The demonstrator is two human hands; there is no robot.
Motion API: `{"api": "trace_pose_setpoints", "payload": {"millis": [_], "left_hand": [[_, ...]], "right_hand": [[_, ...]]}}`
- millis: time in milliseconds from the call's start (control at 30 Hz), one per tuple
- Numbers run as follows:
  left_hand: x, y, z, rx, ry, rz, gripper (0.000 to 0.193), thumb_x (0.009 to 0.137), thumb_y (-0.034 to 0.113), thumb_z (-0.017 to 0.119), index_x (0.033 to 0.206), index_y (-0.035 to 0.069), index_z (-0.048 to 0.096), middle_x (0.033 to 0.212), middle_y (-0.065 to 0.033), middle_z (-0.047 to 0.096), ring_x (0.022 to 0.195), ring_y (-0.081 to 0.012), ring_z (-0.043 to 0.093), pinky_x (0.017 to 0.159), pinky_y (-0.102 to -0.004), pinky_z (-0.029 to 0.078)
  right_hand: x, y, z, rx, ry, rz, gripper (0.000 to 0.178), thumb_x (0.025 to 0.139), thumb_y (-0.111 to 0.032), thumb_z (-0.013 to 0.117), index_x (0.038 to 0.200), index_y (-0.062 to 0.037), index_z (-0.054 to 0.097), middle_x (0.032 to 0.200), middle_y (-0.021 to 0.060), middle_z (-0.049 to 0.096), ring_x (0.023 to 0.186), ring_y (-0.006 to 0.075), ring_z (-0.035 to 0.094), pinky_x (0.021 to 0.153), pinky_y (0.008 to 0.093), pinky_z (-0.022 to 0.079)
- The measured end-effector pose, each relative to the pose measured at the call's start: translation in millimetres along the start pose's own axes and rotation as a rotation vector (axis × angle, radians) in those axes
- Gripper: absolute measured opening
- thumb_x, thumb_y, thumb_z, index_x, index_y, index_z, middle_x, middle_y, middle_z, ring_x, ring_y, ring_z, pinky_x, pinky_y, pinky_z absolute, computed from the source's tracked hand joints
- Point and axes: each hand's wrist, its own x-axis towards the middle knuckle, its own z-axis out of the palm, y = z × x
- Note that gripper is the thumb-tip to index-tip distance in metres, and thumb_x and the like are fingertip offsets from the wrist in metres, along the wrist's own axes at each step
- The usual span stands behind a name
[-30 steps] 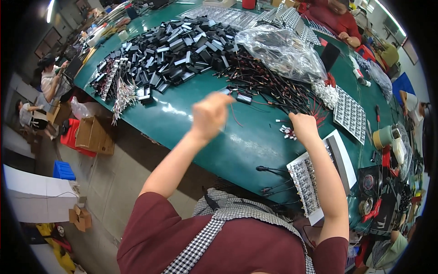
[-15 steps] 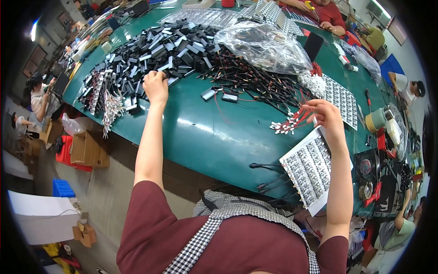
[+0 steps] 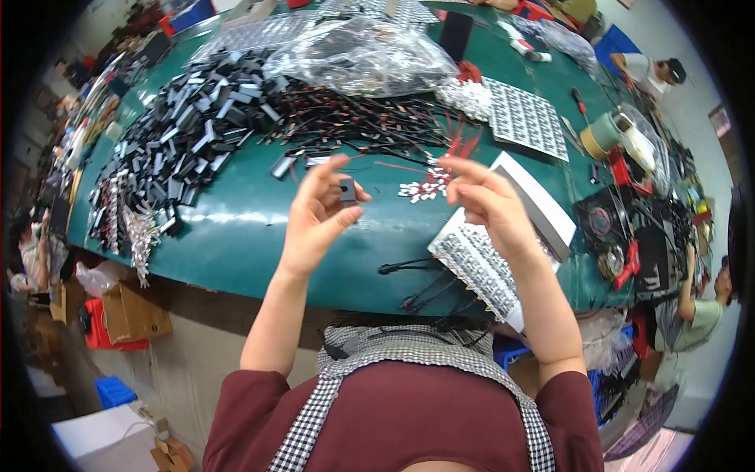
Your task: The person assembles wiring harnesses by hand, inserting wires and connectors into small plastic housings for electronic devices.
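A small black rectangular housing (image 3: 348, 189) sits in the fingers of my left hand (image 3: 308, 224), raised above the near part of the green table. My right hand (image 3: 495, 208) is raised too, with its fingers bent. A thin red wire (image 3: 401, 166) runs leftward from its fingertips, though the grip itself is partly hidden. Beyond that hand lie red wires with white connectors (image 3: 421, 187). Two loose black housings (image 3: 283, 166) rest on the table past my left hand. A white-and-grey sheet of gridded parts (image 3: 476, 263) lies under my right forearm.
A large heap of black housings (image 3: 197, 118) covers the left side. Black cables (image 3: 354, 122) lie mid-table behind a clear plastic bag (image 3: 362, 59). Another gridded panel (image 3: 525, 118), a tape roll (image 3: 602, 134) and a screwdriver (image 3: 580, 102) are at the right.
My left hand has come back from the heap toward the middle with a black housing. My right hand has moved inward from the red wires, and the view has shifted.
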Motion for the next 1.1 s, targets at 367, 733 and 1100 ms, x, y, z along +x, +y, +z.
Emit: {"api": "trace_pose_setpoints", "payload": {"millis": [367, 733, 1100], "left_hand": [[-10.0, -12.2, 32.1, -1.31, 0.059, -0.244, 0.03, 0.094, 0.022, 0.046, 0.118, 0.004, 0.043, 0.122, -0.0146, 0.049, 0.123, -0.0298, 0.041, 0.099, -0.0432, 0.042], [-12.7, -6.6, 37.0, -1.496, 0.101, -0.285, 0.03, 0.092, 0.022, 0.048, 0.114, 0.001, 0.046, 0.121, -0.0152, 0.05, 0.122, -0.0296, 0.042, 0.099, -0.0441, 0.043], [-16.0, -7.4, 35.7, -1.459, 0.135, -0.244, 0.034, 0.092, 0.02, 0.049, 0.119, 0.0, 0.042, 0.122, -0.0146, 0.05, 0.126, -0.0266, 0.038, 0.099, -0.047, 0.041]], "right_hand": [[-55.9, 26.6, 31.2, -0.377, 0.165, -0.263, 0.014, 0.088, -0.01, 0.055, 0.092, 0.0004, 0.064, 0.067, -0.0003, 0.055, 0.06, 0.0038, 0.046, 0.055, 0.0186, 0.038], [-55.4, 22.6, 40.8, -0.808, 0.351, -0.586, 0.012, 0.077, -0.006, 0.065, 0.089, -0.0036, 0.068, 0.06, 0.0046, 0.06, 0.046, 0.0101, 0.051, 0.042, 0.0227, 0.038], [-52.8, 27.3, 42.7, -1.033, 0.374, -0.774, 0.011, 0.074, -0.01, 0.067, 0.085, -0.0084, 0.067, 0.053, 0.0028, 0.054, 0.042, 0.0146, 0.052, 0.039, 0.0262, 0.038]]}}
